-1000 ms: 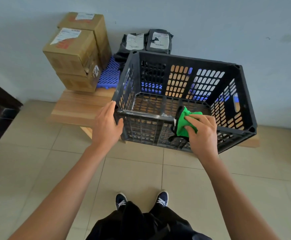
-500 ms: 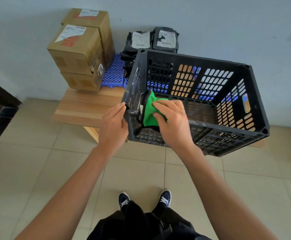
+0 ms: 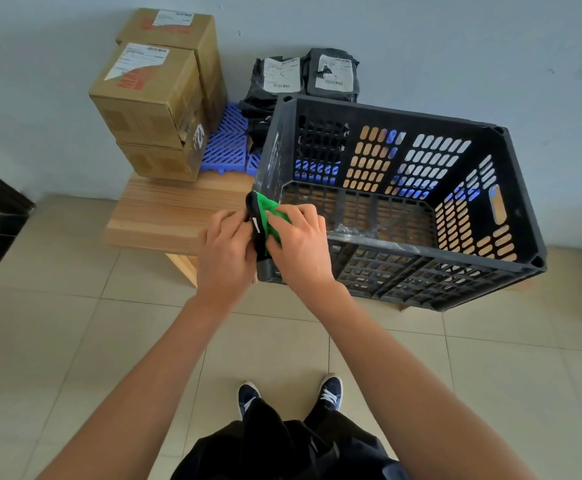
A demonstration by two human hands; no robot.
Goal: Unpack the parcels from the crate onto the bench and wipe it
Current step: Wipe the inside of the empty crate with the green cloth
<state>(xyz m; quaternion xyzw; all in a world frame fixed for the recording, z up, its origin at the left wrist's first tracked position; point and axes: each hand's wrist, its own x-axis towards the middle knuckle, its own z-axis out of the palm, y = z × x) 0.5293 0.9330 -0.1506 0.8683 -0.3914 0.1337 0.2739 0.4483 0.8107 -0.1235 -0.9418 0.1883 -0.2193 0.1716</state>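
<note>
I take the crate point(image 3: 400, 202) as my landmark: it sits tilted on the right part of the wooden bench point(image 3: 172, 213), black, slotted, and I see nothing left inside it. The parcels are already out. Three cardboard boxes point(image 3: 151, 98) stand stacked on the bench to the crate's left, and two black mailer bags point(image 3: 305, 76) lean on the wall just behind its far left corner, over a blue plastic mat point(image 3: 225, 143).

So I judge the unpacking done and the wiping step in hand. Both hands meet at the crate's near left corner. My right hand point(image 3: 300, 244) has its fingers curled round the green cloth point(image 3: 270, 213), pressing it on the rim there. My left hand point(image 3: 225, 251) sits just left of that corner, against the cloth's black edge; its fingers look bent toward the cloth, but I cannot tell whether it pinches the cloth or grips the crate corner behind it.

Whether "it" in the task means the crate or the bench I cannot settle; the cloth is on the crate now. Next, I would have the left hand steady the corner so the tilted crate does not slide off the bench edge, and draw the cloth along the left wall or the bottom, where a pale smear shows near the front rim.
</note>
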